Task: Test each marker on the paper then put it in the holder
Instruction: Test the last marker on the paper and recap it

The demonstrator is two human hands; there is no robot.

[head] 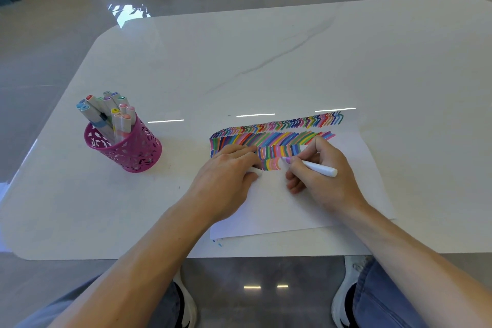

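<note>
Markers (109,112) that look done stand bunched in the pink cutout holder (133,152) over on the left; your left hand (226,170) rests on the paper (292,210), fingers curled round what looks like the white cap (255,171); your right hand (327,176) pinches the lilac-tipped marker (316,168), tip down at the end of the lowest row of strokes (274,136); so you're mid-test; next up, I'd guess, is recapping it and reaching well left to the holder.

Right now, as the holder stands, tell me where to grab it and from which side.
Wrap the round wall of the pink holder at mid-height, coming from its right, the side nearer the paper. Markers crowd its open top, so a rim grip looks awkward.
</note>
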